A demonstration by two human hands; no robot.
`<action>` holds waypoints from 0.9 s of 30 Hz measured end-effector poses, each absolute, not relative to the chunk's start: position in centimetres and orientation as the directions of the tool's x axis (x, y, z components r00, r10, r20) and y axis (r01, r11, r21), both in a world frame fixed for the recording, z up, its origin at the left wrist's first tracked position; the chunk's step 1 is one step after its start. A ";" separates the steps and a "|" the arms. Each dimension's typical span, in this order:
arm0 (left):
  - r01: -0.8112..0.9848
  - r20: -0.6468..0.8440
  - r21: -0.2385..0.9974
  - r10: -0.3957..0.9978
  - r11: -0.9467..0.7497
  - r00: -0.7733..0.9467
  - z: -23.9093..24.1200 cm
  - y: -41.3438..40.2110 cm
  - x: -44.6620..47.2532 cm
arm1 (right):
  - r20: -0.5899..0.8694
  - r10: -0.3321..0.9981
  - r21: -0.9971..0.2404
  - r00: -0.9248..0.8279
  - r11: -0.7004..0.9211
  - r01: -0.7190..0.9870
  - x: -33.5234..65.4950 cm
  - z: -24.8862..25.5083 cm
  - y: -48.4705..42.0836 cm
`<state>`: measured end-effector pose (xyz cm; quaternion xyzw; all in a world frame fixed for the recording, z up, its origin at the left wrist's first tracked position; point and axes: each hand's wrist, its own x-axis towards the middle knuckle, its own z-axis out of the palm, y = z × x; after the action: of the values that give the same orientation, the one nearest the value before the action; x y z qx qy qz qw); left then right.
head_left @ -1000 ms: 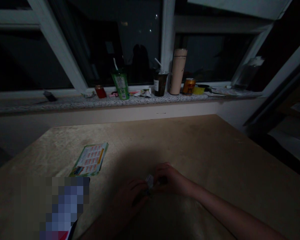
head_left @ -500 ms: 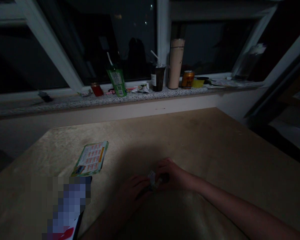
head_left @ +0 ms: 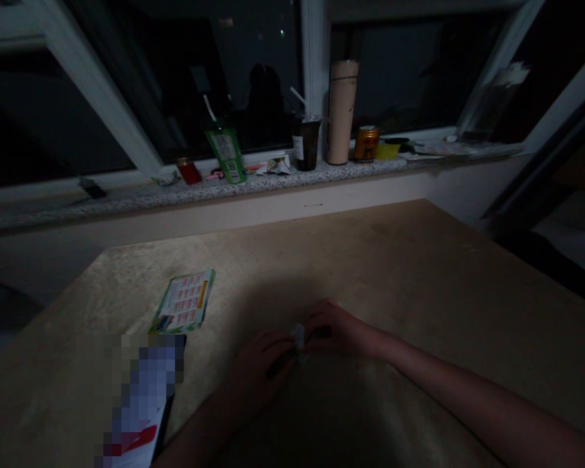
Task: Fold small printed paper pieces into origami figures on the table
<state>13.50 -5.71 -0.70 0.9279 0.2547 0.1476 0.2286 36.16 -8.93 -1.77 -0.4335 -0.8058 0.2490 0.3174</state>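
Observation:
Close together over the table (head_left: 394, 273), my two hands pinch a small, crinkled, pale piece that looks like a clear plastic wrapper (head_left: 298, 335). My left hand (head_left: 260, 364) holds its left side, fingers bent and mostly in shadow. On the other side, my right hand (head_left: 334, 328) closes thumb and fingers on its right edge. Dim light hides the fingertips and whatever may be inside the wrapper.
Left of my hands lie a printed green-edged card (head_left: 185, 302) and a blurred-out flat item with a dark edge (head_left: 163, 416). A granite windowsill (head_left: 273, 179) behind holds a green cup (head_left: 227, 156), a dark cup (head_left: 306, 144), a tall flask (head_left: 342, 114) and a gold can (head_left: 367, 144).
The view has shifted slightly. Both hands stay together at the wrapper; my right fingers have moved a little, and the wrapper now stands more upright between them.

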 end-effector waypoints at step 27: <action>0.476 0.119 0.475 0.590 -0.741 0.799 0.6 -5.0 15.0 | 0.293 0.839 -0.489 -0.458 0.543 0.682 35.5 -2.1 -9.4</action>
<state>14.96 -4.97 0.65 0.9235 0.2884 0.1320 0.2158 35.47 -9.37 -2.15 -0.4527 -0.8401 0.1529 0.2567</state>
